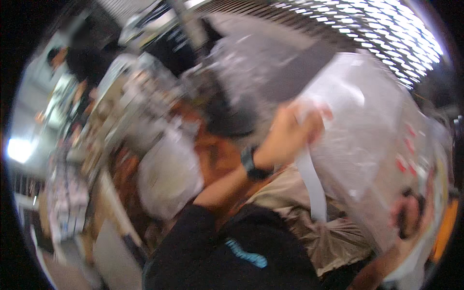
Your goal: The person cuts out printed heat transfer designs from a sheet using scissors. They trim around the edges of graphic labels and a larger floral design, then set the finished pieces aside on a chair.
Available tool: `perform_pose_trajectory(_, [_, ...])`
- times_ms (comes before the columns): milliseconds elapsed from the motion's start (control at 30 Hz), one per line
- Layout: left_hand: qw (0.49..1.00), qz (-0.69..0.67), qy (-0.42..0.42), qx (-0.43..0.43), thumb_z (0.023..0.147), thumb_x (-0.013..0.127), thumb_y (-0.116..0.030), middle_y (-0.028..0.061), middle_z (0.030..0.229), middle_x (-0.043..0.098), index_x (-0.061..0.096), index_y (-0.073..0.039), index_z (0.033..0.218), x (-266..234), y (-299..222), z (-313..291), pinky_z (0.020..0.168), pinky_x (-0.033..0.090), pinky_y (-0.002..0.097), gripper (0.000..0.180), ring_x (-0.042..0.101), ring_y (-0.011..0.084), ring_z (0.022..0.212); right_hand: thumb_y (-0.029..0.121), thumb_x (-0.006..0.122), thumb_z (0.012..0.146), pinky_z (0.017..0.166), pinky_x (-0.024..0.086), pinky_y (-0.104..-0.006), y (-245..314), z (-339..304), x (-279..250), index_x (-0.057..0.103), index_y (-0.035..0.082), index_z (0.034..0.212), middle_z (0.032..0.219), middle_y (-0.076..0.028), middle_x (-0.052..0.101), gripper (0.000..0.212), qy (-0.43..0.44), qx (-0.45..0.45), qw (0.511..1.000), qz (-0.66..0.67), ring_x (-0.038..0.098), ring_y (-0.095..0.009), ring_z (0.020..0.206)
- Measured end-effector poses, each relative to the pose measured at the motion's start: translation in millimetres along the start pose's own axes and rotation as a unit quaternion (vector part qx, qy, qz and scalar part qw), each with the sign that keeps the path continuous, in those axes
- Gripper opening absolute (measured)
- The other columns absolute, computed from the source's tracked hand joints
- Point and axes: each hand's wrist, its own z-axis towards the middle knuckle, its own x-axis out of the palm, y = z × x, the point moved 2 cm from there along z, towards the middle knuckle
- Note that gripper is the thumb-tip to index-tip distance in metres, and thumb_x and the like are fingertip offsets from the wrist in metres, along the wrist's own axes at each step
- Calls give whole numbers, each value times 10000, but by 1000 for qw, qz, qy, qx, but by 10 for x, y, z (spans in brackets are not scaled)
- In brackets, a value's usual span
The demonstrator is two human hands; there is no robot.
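My left hand (292, 128), with a black watch on its wrist, is closed at the near left edge of a large, shiny translucent plastic bag (357, 150). A white strip (313, 186) hangs down from this hand over my beige trousers. Red marks show on the right part of the plastic. My right hand (408, 212) is at the right side of the bag, smeared by motion. A dark shape lies against its fingers, too blurred to name.
A rounded clear bag with pale contents (169, 179) stands to the left on an orange-brown surface (217, 154). A dark rounded object (229, 116) is beyond my left forearm. Cluttered shelves or tables and a person in dark clothes (89, 60) are at the far left.
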Motion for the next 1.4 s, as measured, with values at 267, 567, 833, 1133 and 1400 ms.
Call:
perform_pose_trajectory(267, [691, 323, -620, -186, 909, 594, -150, 75, 862, 626, 631, 39, 1048, -4458, 1697, -3528, 641, 474, 422, 238, 569, 221, 703, 246, 509, 1046, 461, 313, -186, -797, -375, -122, 427, 52, 1501, 664, -8, 478, 501, -149, 84, 985, -30, 399, -63, 512])
perform_pose_trajectory(567, [513, 303, -668, -446, 845, 722, -380, 334, 1539, 323, 233, 128, 1496, -4282, 2061, -3771, 1166, 314, 509, 960, 341, 434, 1433, 250, 539, 1039, 484, 337, -204, -934, -467, -415, 491, 53, 1447, 692, 12, 533, 456, -124, 61, 974, -181, 448, -60, 544])
perform_pose_trajectory(833, [924, 329, -158, 112, 914, 632, -9, 117, 1024, 732, 710, 3, 1067, -1177, 411, -595, 892, 522, 328, 172, 689, 246, 975, 59, 730, 887, 492, 474, -213, -413, -326, 632, 638, 16, 1273, 785, -49, 679, 399, -65, 78, 992, 69, 628, -90, 610])
perform_pose_trajectory(1133, [750, 532, 329, 213, 921, 602, -564, 251, 1551, 365, 517, -85, 1433, 794, 512, 159, 1160, 252, 587, 706, 302, 405, 1468, 244, 844, 721, 445, 416, -313, 1104, -683, 288, 629, 4, 1275, 612, -43, 614, 642, 60, -34, 890, -452, 538, -155, 454])
perform_pose_trajectory(1400, [827, 509, 210, 116, 889, 668, -507, 167, 1372, 528, 583, -107, 1291, 430, 149, 2, 1134, 325, 549, 573, 431, 399, 1350, 250, 590, 950, 441, 322, -317, 1139, -1079, 461, 710, 47, 1209, 582, 0, 333, 350, 53, -152, 829, -536, 352, -143, 445])
